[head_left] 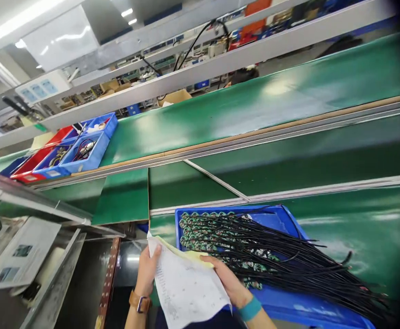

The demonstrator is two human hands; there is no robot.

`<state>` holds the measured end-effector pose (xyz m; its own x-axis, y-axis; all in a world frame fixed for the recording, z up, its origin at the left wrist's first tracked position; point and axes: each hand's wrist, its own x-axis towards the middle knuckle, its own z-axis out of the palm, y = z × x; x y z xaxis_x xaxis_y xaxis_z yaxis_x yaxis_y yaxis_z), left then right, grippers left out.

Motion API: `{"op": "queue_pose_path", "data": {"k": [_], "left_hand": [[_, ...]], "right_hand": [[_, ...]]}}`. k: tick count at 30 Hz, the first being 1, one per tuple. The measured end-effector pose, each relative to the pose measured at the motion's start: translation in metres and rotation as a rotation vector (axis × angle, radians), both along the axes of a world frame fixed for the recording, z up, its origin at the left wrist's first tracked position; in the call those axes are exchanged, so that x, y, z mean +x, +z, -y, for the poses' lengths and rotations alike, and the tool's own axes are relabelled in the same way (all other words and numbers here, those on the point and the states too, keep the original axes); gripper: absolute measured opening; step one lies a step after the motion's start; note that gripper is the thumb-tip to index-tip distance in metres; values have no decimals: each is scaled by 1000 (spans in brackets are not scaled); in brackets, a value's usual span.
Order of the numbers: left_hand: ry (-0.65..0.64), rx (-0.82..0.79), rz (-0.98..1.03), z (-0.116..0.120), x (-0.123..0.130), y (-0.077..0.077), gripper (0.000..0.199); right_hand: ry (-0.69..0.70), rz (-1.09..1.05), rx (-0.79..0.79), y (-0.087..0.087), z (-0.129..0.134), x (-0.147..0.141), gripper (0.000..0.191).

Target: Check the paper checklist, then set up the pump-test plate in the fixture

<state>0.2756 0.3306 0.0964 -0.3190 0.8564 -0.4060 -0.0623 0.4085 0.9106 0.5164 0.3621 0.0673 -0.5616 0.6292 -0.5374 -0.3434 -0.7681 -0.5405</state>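
Over on the far left we had small blue plastic bins [89, 153] of parts sitting on the green conveyor belt [254, 109]. Closer in, our left hand [147, 269] pinched the left edge of a printed white paper sheet [186, 288], with our right hand [229, 281] gripping its top right, thumb on top. The sheet was held low, just beside the big blue plastic tray [282, 306] stuffed with black wire harnesses [275, 256]
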Motion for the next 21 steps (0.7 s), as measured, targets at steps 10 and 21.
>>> {"op": "queue_pose_path", "data": {"k": [10, 21], "left_hand": [[118, 50, -5, 42, -10, 5, 59], [136, 44, 28, 53, -15, 16, 59]], "right_hand": [[38, 254, 682, -12, 4, -17, 65], [-34, 463, 658, 5, 9, -41, 55]]}}
